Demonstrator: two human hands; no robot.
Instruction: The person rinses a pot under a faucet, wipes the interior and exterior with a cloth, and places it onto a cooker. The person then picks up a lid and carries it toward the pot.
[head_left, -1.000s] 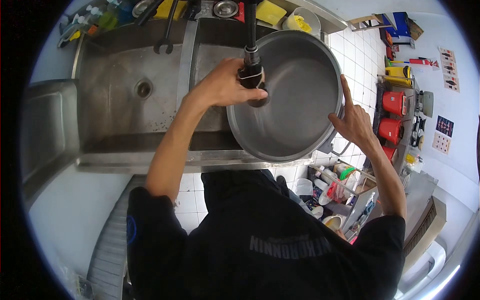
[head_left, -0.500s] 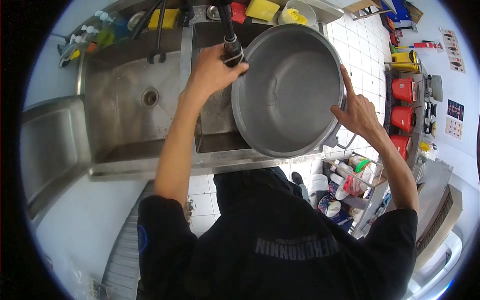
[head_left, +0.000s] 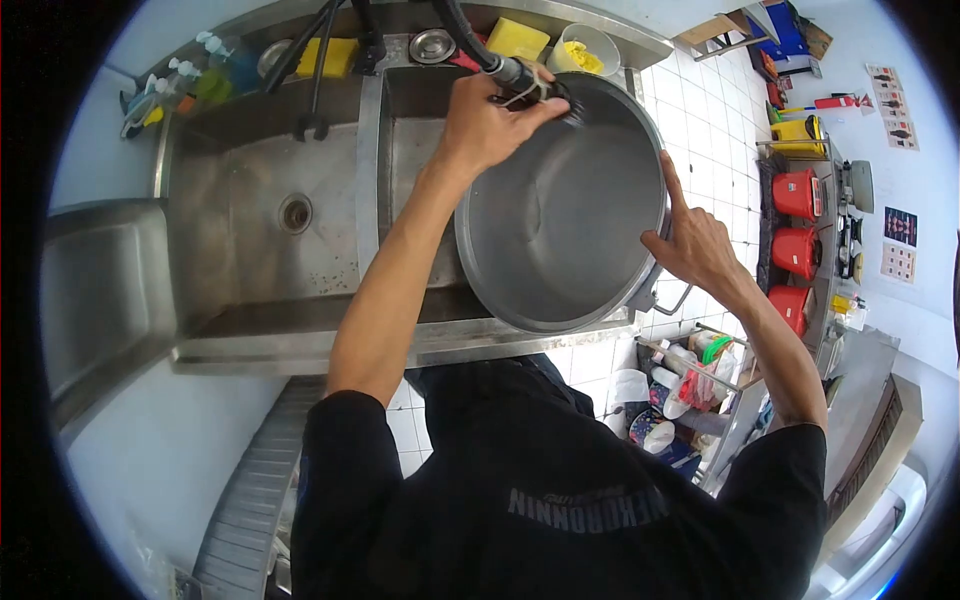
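A large grey metal pot is tilted over the right sink basin, its open mouth towards me. My left hand is closed round a black spray nozzle on a hose, above the pot's upper left rim. A faint spray shows at the nozzle's head, pointing into the pot. My right hand grips the pot's right rim near its side handle, index finger stretched along the edge, thumb bent in. The fingers behind the rim are partly hidden.
The left sink basin has a drain and a black faucet spout above it. Yellow sponges, a white bowl and soap bottles line the back ledge. A crowded rack stands below right.
My left hand has moved right with the spray nozzle, from beside the pot to over its rim. The nozzle now points into the pot. My right hand still holds the rim.
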